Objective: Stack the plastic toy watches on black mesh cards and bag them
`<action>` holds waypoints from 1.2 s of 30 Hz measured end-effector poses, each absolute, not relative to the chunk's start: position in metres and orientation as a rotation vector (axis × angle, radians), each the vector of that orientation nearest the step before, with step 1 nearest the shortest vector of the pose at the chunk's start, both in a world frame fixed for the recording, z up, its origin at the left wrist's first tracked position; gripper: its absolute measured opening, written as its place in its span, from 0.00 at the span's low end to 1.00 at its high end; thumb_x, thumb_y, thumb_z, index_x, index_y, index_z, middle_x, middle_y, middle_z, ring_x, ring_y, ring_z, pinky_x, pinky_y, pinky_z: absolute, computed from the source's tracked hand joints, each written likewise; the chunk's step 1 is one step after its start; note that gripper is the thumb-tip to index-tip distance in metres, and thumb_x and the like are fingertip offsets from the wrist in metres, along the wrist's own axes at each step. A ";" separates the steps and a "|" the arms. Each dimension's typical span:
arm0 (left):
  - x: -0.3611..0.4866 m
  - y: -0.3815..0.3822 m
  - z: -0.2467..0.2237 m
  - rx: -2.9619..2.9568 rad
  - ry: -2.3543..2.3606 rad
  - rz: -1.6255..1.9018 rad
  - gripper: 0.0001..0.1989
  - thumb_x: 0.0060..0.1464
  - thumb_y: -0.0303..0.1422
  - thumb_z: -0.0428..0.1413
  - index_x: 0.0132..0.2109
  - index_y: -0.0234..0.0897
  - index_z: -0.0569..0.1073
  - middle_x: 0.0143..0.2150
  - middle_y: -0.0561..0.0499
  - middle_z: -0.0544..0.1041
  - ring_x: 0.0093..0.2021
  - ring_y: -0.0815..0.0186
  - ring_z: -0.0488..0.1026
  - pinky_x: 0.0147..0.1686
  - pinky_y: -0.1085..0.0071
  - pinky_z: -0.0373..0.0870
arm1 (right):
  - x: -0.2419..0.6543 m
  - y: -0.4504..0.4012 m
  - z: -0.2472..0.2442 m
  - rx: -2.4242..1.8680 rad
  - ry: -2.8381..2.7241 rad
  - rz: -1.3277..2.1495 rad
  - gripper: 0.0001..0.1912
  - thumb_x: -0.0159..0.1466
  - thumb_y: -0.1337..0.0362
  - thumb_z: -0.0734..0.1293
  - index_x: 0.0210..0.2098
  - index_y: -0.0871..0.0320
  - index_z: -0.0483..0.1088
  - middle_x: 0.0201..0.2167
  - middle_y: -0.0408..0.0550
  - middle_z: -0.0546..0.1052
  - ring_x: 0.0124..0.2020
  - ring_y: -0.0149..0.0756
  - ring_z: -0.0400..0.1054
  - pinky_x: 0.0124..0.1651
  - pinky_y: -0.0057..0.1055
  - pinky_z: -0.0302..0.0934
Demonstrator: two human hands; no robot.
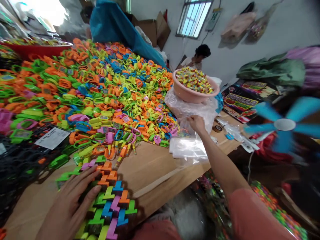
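My left hand (72,203) lies over neat rows of colourful plastic toy watches (107,206) at the table's front, its fingers stretched out and touching them. Farther forward, my right hand (197,124) is closed, its fingers pinching a clear plastic bag (186,128); the exact grip is partly hidden. Just below it lies a stack of flat clear bags (188,148). A big heap of loose toy watches (120,90) in orange, green, yellow, blue and pink covers the back and left of the table.
A pink basin (193,95) of small wrapped pieces stands on plastic behind my right hand. A black crate (22,163) with a white label is at left. On the right, a blue fan (285,125) spins near a tape roll (217,128). Another person (193,61) sits beyond the basin.
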State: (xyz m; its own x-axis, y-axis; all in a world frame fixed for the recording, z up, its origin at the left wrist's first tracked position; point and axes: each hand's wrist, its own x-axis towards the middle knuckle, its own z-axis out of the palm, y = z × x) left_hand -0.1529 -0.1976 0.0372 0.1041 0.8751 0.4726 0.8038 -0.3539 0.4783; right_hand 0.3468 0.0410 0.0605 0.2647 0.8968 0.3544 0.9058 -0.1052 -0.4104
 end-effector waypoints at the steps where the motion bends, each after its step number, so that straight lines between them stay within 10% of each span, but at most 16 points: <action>1: -0.155 -0.197 0.037 2.248 1.723 1.078 0.13 0.64 0.41 0.52 0.51 0.55 0.79 0.56 0.53 0.82 0.56 0.48 0.79 0.52 0.49 0.79 | 0.338 0.047 0.070 -1.949 -1.622 -0.033 0.14 0.63 0.61 0.64 0.29 0.60 0.80 0.29 0.54 0.81 0.35 0.44 0.72 0.37 0.32 0.59; 15: -0.063 -0.173 0.066 0.859 0.998 1.248 0.30 0.49 0.50 0.70 0.54 0.39 0.79 0.59 0.40 0.79 0.63 0.53 0.74 0.65 0.57 0.67 | 0.117 0.012 0.133 -0.986 -1.693 0.537 0.20 0.64 0.47 0.68 0.31 0.57 0.79 0.30 0.47 0.81 0.34 0.43 0.75 0.40 0.36 0.68; 28: -0.098 -0.158 0.069 0.515 0.903 1.521 0.22 0.37 0.45 0.77 0.34 0.35 0.82 0.33 0.51 0.80 0.35 0.68 0.76 0.41 0.73 0.71 | 0.042 -0.038 0.103 -0.801 -1.699 1.050 0.21 0.65 0.45 0.70 0.29 0.56 0.78 0.26 0.44 0.77 0.30 0.38 0.70 0.36 0.33 0.65; 36: -0.107 -0.160 0.060 0.693 1.134 1.680 0.19 0.44 0.45 0.72 0.26 0.35 0.76 0.25 0.54 0.74 0.27 0.71 0.68 0.32 0.74 0.66 | 0.042 -0.081 0.098 -0.743 -1.897 0.433 0.12 0.69 0.54 0.69 0.47 0.52 0.75 0.44 0.53 0.76 0.45 0.46 0.70 0.47 0.42 0.66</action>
State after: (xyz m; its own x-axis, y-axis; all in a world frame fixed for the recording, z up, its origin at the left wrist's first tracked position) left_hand -0.1073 -0.1603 0.0600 -0.3792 0.9237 -0.0549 -0.3961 -0.1084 0.9118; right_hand 0.0423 -0.0813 0.0979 -0.3002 0.6652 0.6836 0.3024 0.7461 -0.5932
